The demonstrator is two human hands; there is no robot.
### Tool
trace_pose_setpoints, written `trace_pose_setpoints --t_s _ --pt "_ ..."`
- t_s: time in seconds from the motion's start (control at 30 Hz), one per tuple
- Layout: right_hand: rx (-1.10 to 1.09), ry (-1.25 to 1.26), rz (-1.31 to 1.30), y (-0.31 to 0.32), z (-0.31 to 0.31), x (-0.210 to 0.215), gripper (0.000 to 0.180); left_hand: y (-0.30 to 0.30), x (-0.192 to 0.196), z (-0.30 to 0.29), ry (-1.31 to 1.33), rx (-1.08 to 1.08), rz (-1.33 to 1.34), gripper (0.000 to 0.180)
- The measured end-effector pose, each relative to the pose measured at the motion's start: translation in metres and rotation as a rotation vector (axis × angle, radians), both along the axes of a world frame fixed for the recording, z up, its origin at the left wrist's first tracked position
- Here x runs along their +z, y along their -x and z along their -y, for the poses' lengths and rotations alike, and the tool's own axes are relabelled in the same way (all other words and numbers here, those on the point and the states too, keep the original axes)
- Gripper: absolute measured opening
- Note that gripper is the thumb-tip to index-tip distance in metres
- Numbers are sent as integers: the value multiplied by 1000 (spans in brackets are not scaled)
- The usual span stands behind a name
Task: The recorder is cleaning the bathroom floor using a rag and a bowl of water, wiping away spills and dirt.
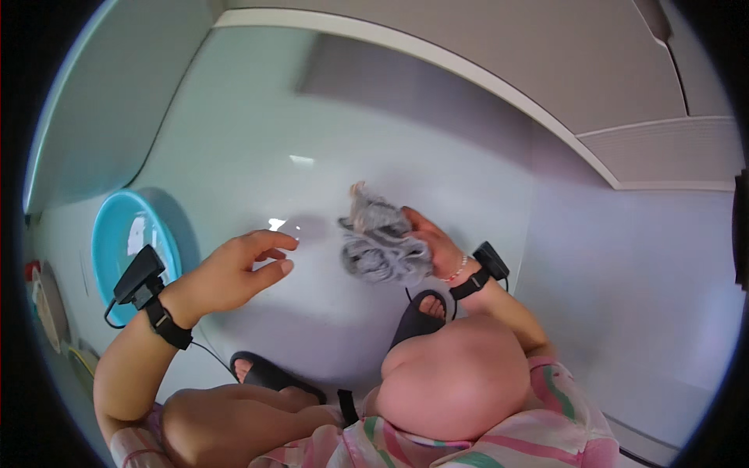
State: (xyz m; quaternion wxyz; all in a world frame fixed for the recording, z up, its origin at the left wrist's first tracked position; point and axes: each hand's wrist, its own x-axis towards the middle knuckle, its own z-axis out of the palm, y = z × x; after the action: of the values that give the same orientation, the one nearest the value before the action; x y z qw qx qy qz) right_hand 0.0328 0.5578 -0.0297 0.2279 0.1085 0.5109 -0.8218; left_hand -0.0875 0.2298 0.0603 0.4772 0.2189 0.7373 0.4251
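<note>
The right hand (433, 246) grips a wadded grey cloth (380, 240) over the pale floor (257, 140); the cloth covers most of its fingers. The left hand (238, 269) is empty, with fingers loosely curled. The turquoise basin (117, 234) is partly hidden behind the left wrist device (140, 277).

We see the bundled cloth (380, 243) in the right hand (434, 248), held above the floor (312, 125). The left hand (238, 269) hangs to its left, apart from it. A basin (121, 234) sits on the floor further left. Two sandalled feet (417, 312) stand on the floor below the hands, before the knees (452, 382). A wall (546, 62) runs behind.
</note>
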Motion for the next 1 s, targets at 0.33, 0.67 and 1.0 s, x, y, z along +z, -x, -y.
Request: trace_pose_setpoints --t_s 0.33,0.67,1.0 --pt "-935 -468 487 -118 -286 -63 58 -2 -28 -15 165 -63 38 32" --pt "-683 -1829 -138 -29 -235 -184 45 13 -31 -52 254 11 114 32" --pt "18 -780 -767 47 84 -120 21 16 -42 -36 338 -43 67 30"
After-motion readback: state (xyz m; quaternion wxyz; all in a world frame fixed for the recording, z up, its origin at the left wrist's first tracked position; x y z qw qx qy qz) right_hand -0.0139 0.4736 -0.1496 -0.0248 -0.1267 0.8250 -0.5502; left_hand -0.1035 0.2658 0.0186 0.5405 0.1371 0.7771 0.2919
